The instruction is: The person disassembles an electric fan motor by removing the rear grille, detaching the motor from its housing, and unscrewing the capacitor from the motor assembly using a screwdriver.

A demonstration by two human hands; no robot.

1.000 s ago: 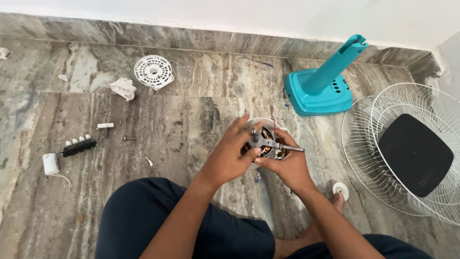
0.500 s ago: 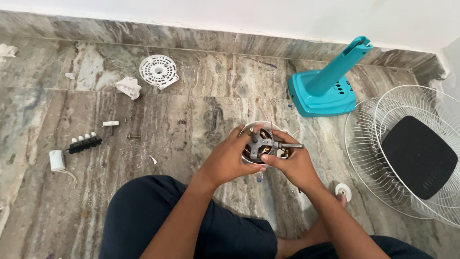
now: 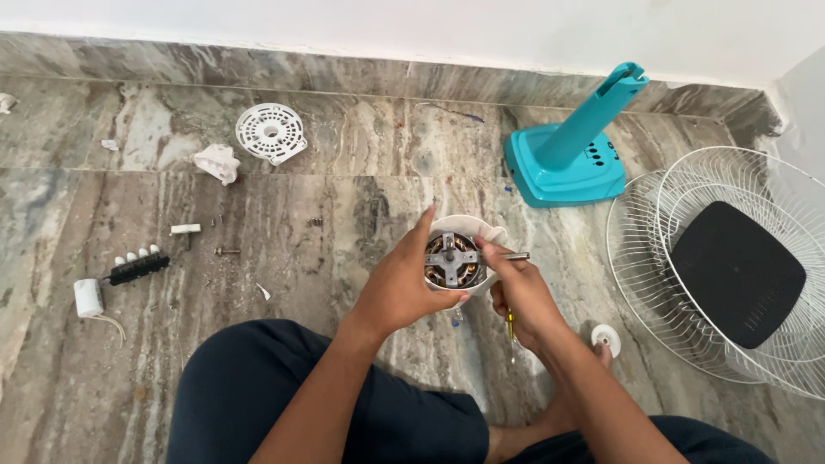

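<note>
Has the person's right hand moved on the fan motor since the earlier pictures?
Yes. The right hand slid off the fan motor's face toward its right rim, away from the left hand, nearer the white wire guard.

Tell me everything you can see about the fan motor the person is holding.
The fan motor is a round unit seated in a white plastic housing, its open face turned up toward the camera. A grey metal cross-shaped bracket spans the top, with coppery windings showing beneath and a thin metal shaft pointing right. It is held above the marbled floor. The left hand cups its left side; the right hand touches its right edge by the shaft.
</note>
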